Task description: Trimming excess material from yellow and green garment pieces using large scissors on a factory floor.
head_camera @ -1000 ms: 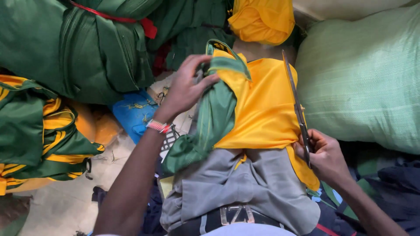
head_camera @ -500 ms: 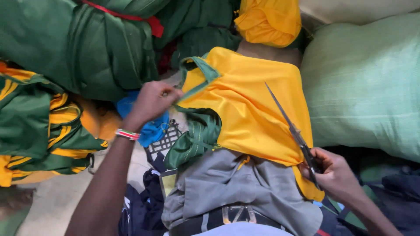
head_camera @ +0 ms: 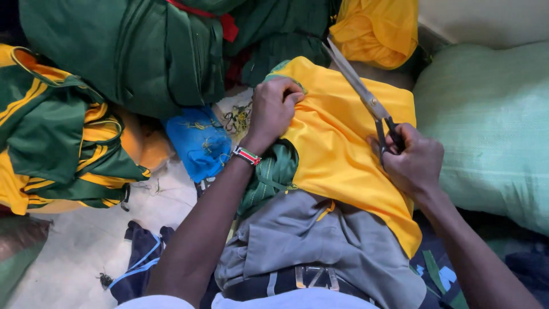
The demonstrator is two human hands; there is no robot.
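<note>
Your left hand (head_camera: 273,109) is pinched shut on the upper edge of the yellow garment (head_camera: 337,149), right at its green trim, knuckles up. Just left of that grip lies a blue cloth scrap (head_camera: 197,143), and further left a folded green-and-yellow pile (head_camera: 57,149). The garment is draped over your lap, spreading down and to the right from your pinch, toward your other hand. It looks light, soft and limp, likely a little slick, so it will sag wherever you let go; the trimmed edge is probably the firmest place to hold it.

Your right hand (head_camera: 414,163) is closed through the handles of the scissors (head_camera: 366,97). Their long axis runs from your grip up and to the left, tips pointing away from you toward the yellow bundle (head_camera: 377,28). The blades look closed together. To the right of that hand sits a pale green sack (head_camera: 492,131).
</note>
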